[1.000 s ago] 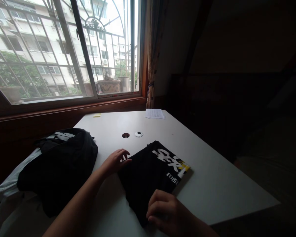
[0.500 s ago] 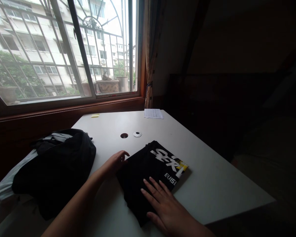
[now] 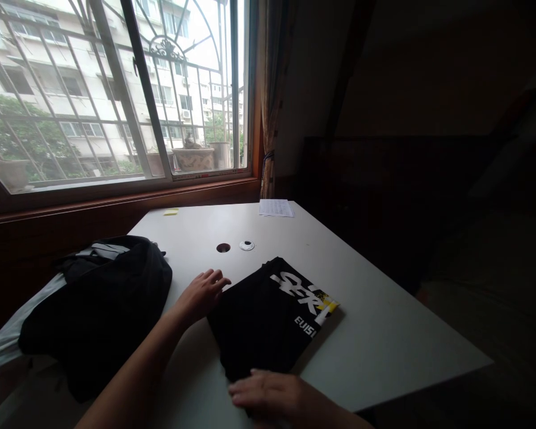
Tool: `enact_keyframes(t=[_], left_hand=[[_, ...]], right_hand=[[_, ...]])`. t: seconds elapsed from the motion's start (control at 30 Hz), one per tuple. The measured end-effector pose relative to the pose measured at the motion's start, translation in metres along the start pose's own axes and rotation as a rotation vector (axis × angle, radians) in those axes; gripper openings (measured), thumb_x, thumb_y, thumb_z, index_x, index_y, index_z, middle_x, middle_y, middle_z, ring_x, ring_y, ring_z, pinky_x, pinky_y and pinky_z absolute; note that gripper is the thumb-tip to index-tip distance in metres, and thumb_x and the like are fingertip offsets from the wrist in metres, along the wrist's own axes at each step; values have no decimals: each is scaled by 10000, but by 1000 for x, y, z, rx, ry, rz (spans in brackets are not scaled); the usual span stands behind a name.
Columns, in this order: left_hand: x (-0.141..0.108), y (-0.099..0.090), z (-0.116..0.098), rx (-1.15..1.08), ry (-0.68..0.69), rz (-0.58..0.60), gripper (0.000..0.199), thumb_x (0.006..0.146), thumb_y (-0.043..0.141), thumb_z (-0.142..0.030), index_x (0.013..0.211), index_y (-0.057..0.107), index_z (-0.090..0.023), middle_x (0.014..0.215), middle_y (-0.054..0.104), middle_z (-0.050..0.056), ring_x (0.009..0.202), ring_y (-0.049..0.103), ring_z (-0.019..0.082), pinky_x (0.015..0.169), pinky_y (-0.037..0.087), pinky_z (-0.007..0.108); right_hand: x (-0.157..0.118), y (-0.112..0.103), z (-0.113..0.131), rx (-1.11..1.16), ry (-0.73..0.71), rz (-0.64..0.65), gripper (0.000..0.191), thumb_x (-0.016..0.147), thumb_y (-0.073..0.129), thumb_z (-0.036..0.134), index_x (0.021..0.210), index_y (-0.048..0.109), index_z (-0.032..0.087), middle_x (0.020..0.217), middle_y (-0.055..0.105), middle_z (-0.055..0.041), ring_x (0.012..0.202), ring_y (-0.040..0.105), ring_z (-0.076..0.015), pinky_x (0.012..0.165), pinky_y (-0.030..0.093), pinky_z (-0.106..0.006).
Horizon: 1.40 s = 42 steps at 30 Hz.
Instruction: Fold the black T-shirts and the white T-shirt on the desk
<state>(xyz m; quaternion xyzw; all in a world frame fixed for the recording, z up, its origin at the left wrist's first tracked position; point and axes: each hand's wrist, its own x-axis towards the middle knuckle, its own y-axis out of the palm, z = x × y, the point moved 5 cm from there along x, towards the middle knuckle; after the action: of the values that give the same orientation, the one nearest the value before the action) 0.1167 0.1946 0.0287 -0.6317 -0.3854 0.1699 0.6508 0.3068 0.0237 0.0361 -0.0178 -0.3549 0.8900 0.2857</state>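
A folded black T-shirt (image 3: pixel 259 322) with white lettering and a yellow patch of print lies on the white table. At its far left corner is my left hand (image 3: pixel 204 292), fingers loosely bent and a little apart, the tips at the cloth's edge. My right hand (image 3: pixel 279 394) is over the near edge of the shirt, slightly blurred. Its fingers lie close together, and its thumb side and the cloth beneath it are hard to make out.
Left of my forearm is a heap of dark and white clothes (image 3: pixel 102 304). Farther back on the table (image 3: pixel 384 333) are a cable hole (image 3: pixel 223 248), its round cover (image 3: pixel 247 245), papers (image 3: pixel 276 208) and a yellow slip (image 3: pixel 171 211). A barred window stands behind.
My right hand has slid from the shirt's printed side toward its near edge, and its spread fingers have come together. The left hand has turned slightly, with its fingers more bent.
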Motion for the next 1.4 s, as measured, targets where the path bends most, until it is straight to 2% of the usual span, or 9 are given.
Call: enact_keyframes(t=[0.17, 0.37, 0.53, 0.67, 0.83, 0.97, 1.17, 1.3, 1.4], left_hand=[[2, 5, -5, -157, -1, -24, 280, 985, 537, -258, 1257, 605, -266, 1194, 631, 85, 1076, 587, 255, 922, 522, 401], [3, 22, 1, -398, -77, -12, 371, 934, 611, -286, 1303, 569, -276, 1183, 640, 69, 1069, 616, 247, 928, 537, 404], [2, 23, 6, -512, -140, 20, 426, 928, 592, -304, 1346, 521, -274, 1179, 643, 70, 966, 646, 217, 872, 545, 389], [2, 22, 7, -526, -177, 93, 436, 905, 599, -317, 1332, 532, -255, 1040, 667, 54, 930, 639, 219, 839, 531, 367], [0, 10, 3, -529, -196, 169, 465, 873, 604, -329, 1328, 543, -261, 924, 651, 25, 806, 613, 197, 725, 503, 313], [-5, 0, -1, -625, -237, 278, 474, 833, 635, -333, 1292, 545, -254, 922, 665, 24, 755, 615, 188, 657, 495, 291], [-18, 5, 1, -839, -324, 543, 252, 718, 748, -302, 876, 568, -220, 918, 662, 0, 755, 630, 177, 595, 502, 262], [-27, 6, -20, -1058, -343, 836, 323, 687, 795, -252, 929, 583, -229, 894, 694, -10, 695, 686, 182, 608, 542, 300], [-27, -3, -34, -1114, -271, 922, 258, 783, 762, -333, 936, 585, -223, 786, 711, -4, 652, 696, 178, 588, 512, 276]], right_hand=[[4, 0, -22, -258, 224, -67, 569, 999, 521, 417, 1522, 420, 215, 1591, 344, -125, 1493, 252, -309, 1215, 215, -536], [4, 12, -19, -66, 1, 65, 409, 1027, 484, 304, 1430, 546, 269, 1488, 526, -77, 1443, 384, -225, 1192, 315, -407], [-15, -38, -25, -54, 163, -256, 308, 965, 581, 271, 1263, 659, 274, 1277, 675, -58, 1205, 608, -202, 1050, 483, -346], [-50, -80, -66, -342, 485, -522, 218, 974, 532, 330, 1101, 690, 250, 1120, 678, -72, 1054, 637, -241, 919, 533, -409], [-91, -103, -115, -458, 708, -616, 277, 968, 484, 432, 1082, 666, 258, 1068, 656, -78, 868, 644, -236, 714, 543, -369], [-103, -112, -137, -561, 769, -649, 318, 916, 545, 479, 1138, 660, 282, 1061, 640, -83, 983, 606, -276, 824, 522, -407], [-83, -127, -158, -597, 702, -604, 277, 920, 556, 385, 1146, 678, 282, 1124, 616, -92, 1082, 552, -282, 944, 479, -436], [-57, -145, -167, -554, 582, -526, 263, 960, 520, 348, 1142, 689, 260, 1129, 614, -86, 1103, 544, -256, 994, 453, -418], [-38, -158, -177, -494, 514, -494, 262, 967, 520, 325, 1141, 700, 245, 1133, 601, -82, 1125, 541, -240, 1025, 435, -399]])
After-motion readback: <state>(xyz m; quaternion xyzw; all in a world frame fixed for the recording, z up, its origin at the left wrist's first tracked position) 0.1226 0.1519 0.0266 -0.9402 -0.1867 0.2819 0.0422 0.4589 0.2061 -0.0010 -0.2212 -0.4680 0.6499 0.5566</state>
